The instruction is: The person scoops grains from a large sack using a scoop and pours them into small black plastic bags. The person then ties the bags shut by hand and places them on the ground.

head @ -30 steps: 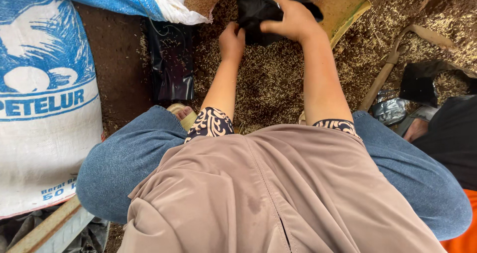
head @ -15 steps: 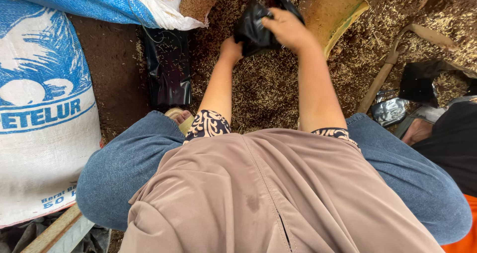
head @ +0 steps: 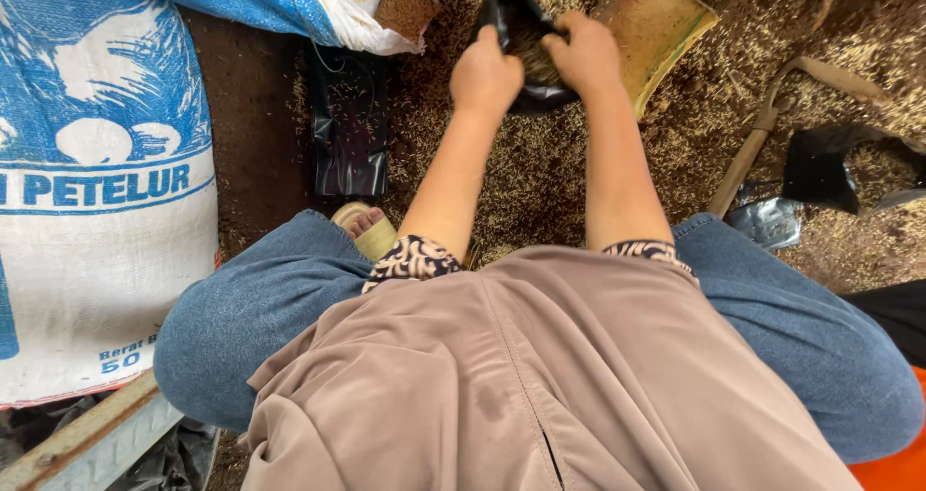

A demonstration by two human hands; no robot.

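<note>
Left hand [head: 485, 74] and right hand [head: 582, 53] each close their grip on a glossy, crinkled black plastic bag [head: 521, 28]; dry husks [head: 540, 173] carpet the ground.

view: single head-worn camera | facing: steeply down past beige fabric lap [head: 540, 375] and blue denim knees [head: 251, 308] | range: close, arms' length | far edge: husk-strewn ground [head: 540, 173] beyond fingers [head: 482, 42] | left edge: white-and-blue woven sack [head: 96, 211] | shared views: none

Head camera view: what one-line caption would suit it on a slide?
Left hand and right hand hold open a black plastic bag over husk-strewn ground, beside a yellow scoop.
</note>
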